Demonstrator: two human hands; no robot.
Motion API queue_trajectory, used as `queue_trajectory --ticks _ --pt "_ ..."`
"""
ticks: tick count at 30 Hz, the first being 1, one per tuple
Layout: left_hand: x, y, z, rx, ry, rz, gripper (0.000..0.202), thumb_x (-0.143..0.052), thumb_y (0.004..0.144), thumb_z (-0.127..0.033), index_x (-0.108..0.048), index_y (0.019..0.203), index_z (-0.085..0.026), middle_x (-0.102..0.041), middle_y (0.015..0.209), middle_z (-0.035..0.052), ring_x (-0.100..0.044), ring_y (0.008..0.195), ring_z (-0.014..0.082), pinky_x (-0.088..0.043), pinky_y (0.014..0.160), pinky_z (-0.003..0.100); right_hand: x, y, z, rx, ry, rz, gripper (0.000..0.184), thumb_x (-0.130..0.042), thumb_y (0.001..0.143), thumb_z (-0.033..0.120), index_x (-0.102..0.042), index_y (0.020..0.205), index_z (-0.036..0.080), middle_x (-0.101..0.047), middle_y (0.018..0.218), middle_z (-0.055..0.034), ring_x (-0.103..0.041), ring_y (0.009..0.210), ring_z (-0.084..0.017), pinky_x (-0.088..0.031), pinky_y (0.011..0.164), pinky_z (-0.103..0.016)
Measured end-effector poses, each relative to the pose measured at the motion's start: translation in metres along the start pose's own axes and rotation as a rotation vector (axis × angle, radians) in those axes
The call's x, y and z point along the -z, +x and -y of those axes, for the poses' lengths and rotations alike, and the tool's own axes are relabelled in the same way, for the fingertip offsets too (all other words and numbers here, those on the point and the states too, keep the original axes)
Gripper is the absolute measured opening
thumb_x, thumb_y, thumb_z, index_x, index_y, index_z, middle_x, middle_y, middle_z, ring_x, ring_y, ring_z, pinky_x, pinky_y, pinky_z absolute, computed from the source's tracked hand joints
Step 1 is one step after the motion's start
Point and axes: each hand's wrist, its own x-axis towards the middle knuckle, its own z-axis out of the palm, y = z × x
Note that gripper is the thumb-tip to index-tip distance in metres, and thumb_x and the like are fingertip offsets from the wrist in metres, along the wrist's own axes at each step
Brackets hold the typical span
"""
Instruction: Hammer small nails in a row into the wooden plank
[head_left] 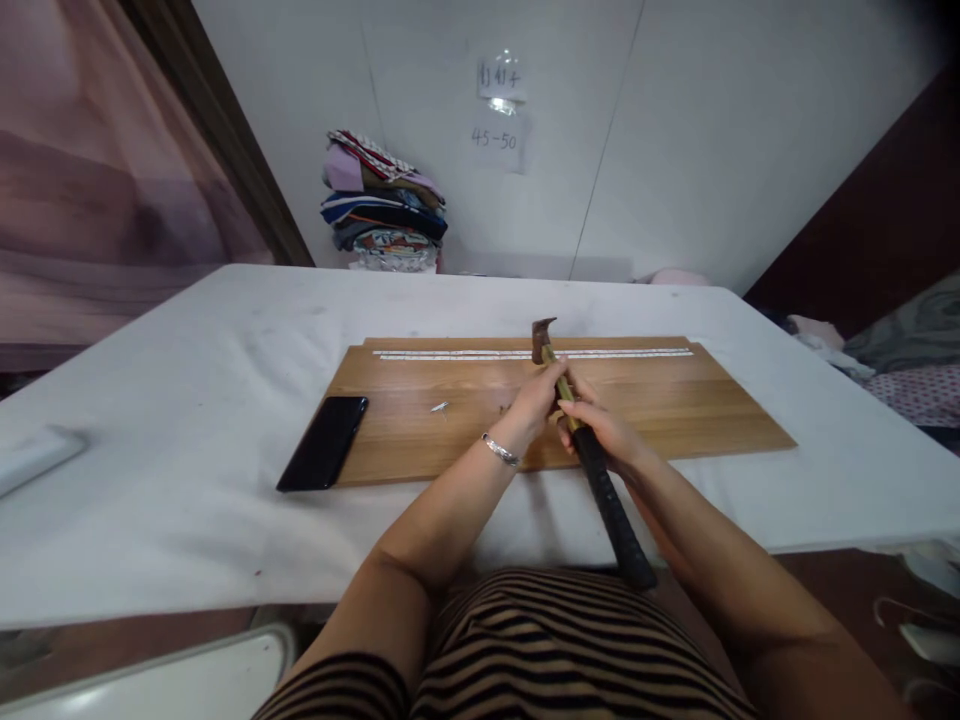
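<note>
A claw hammer with a dark rubber grip and a yellowish shaft points away from me, its rusty head resting by a white strip on the far edge of a wooden board. My right hand is closed round the shaft just above the black grip. Higher up the shaft, near the head, my left hand pinches something I cannot make out; a silver bracelet is on its wrist. A loose nail lies on the board to the left.
A black phone lies half on the board's left end. The board sits on a white table. A pile of folded cloth stands against the far wall. A white object is at the left edge.
</note>
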Motion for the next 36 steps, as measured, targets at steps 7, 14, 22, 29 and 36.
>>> queue_trajectory --ticks 7,14,22,29,36 --pt "-0.020 -0.016 0.034 -0.070 -0.035 -0.193 0.037 -0.063 0.079 -0.054 -0.054 0.077 -0.019 -0.053 0.060 -0.0031 -0.048 0.048 0.0091 -0.040 0.046 0.022 0.020 -0.050 -0.024 -0.108 0.082 -0.021 0.085 -0.066 0.078 0.028 -0.024 0.153 0.031 -0.064 0.074 0.0022 -0.052 0.042 -0.008 -0.039 0.033 -0.017" --pt "-0.036 -0.023 0.064 -0.037 -0.239 -0.020 0.044 -0.077 0.062 -0.053 -0.051 0.067 -0.017 -0.052 0.057 -0.0041 -0.053 0.052 0.0095 -0.044 0.056 0.024 0.038 -0.097 -0.031 -0.203 -0.016 -0.117 0.083 -0.067 0.083 0.031 -0.024 0.154 0.030 -0.049 0.060 0.0076 -0.042 0.036 -0.006 -0.033 0.031 -0.016" --pt "-0.032 -0.021 0.066 0.068 -0.398 -0.057 0.052 -0.075 0.058 -0.062 -0.049 0.064 -0.017 -0.054 0.055 -0.0023 -0.056 0.048 0.0126 -0.048 0.056 0.027 0.035 -0.096 -0.032 -0.276 0.019 -0.098 0.085 -0.067 0.082 0.031 -0.023 0.155 0.027 -0.045 0.058 0.0086 -0.037 0.036 -0.006 -0.030 0.031 -0.016" --pt "-0.028 -0.018 0.080 -0.127 -0.215 -0.160 0.040 -0.067 0.072 -0.053 -0.049 0.063 -0.017 -0.050 0.058 -0.0039 -0.047 0.056 0.0092 -0.041 0.060 0.024 0.030 -0.092 -0.027 -0.303 0.059 -0.101 0.087 -0.065 0.082 0.028 -0.019 0.156 0.026 -0.047 0.061 0.0078 -0.036 0.037 -0.005 -0.030 0.032 -0.015" --pt "-0.024 -0.019 0.080 -0.149 -0.138 -0.174 0.043 -0.068 0.070 -0.056 -0.051 0.062 -0.017 -0.047 0.060 -0.0036 -0.041 0.061 0.0101 -0.034 0.061 0.025 0.034 -0.095 -0.025 -0.359 0.060 -0.116 0.089 -0.065 0.082 0.028 -0.016 0.157 0.028 -0.048 0.063 0.0067 -0.037 0.036 -0.005 -0.030 0.032 -0.015"
